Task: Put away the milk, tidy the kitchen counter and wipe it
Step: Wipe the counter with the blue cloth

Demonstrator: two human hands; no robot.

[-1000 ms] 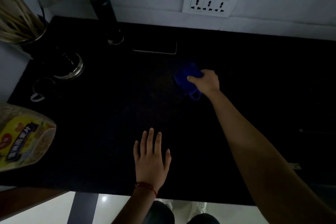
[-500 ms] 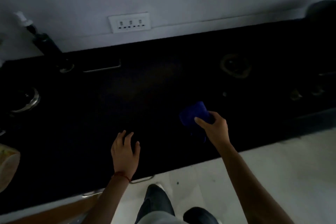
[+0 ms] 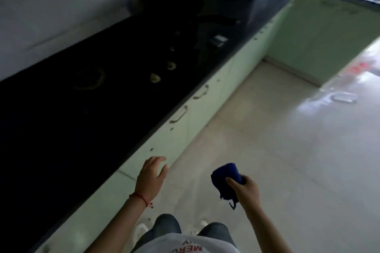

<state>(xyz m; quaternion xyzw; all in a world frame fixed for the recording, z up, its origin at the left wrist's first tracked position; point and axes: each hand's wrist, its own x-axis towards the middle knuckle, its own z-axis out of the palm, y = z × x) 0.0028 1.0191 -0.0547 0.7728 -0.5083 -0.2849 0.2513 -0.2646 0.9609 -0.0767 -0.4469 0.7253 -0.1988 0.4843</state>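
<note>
My right hand (image 3: 245, 188) is closed around a dark blue cloth (image 3: 225, 179), held in the air over the floor, away from the counter. My left hand (image 3: 151, 176) is empty with fingers apart, hovering just off the front edge of the black counter (image 3: 61, 129). The counter runs diagonally from lower left to upper right. No milk shows in this view.
A hob with a burner ring (image 3: 89, 78) and knobs (image 3: 155, 77) is set into the counter. A dark round pot (image 3: 164, 0) stands further back by the wall. Pale green cabinet fronts (image 3: 216, 98) with handles run below. Light tiled floor (image 3: 287, 150) spreads to the right.
Both hands have come off the counter. My right hand lifted the blue cloth away over the floor, and the view has swung right along the counter.
</note>
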